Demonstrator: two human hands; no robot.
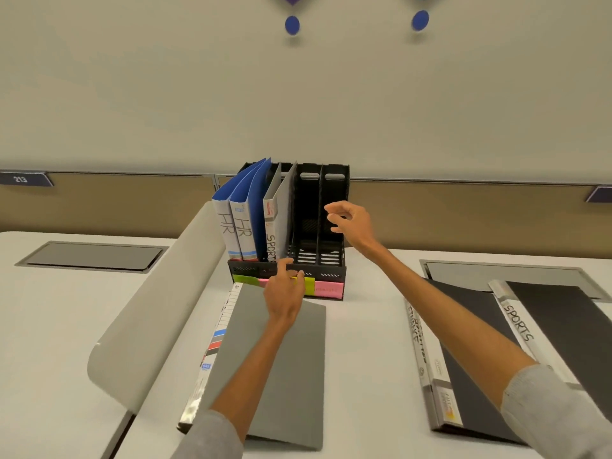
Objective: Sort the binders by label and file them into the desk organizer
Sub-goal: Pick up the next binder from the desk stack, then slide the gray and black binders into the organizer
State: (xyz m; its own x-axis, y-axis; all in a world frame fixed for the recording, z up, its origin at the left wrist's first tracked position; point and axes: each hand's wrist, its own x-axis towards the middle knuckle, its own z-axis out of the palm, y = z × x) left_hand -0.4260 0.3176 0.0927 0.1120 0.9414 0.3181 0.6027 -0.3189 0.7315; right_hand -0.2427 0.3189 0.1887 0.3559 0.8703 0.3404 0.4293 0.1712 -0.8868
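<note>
- White table point(364, 342) carries a grey binder point(281, 376) flat beneath your left forearm and dark binders point(563, 326) at right.
- Black desk organizer point(308, 210) holds two HR binders point(236, 226) and a SPORTS binder point(271, 226) in its left slots.
- Left grip point(284, 289) pinches its front rim; right grip point(347, 223) hangs loose, empty.

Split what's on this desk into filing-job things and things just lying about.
Job: desk organizer, its sticky labels, two blue HR binders, standing SPORTS binder, flat grey binder, dark SPORTS binder, second dark binder.
Lying about: curved divider, left desk hatch, right desk hatch, 213 sign, blue wall dots.
</note>
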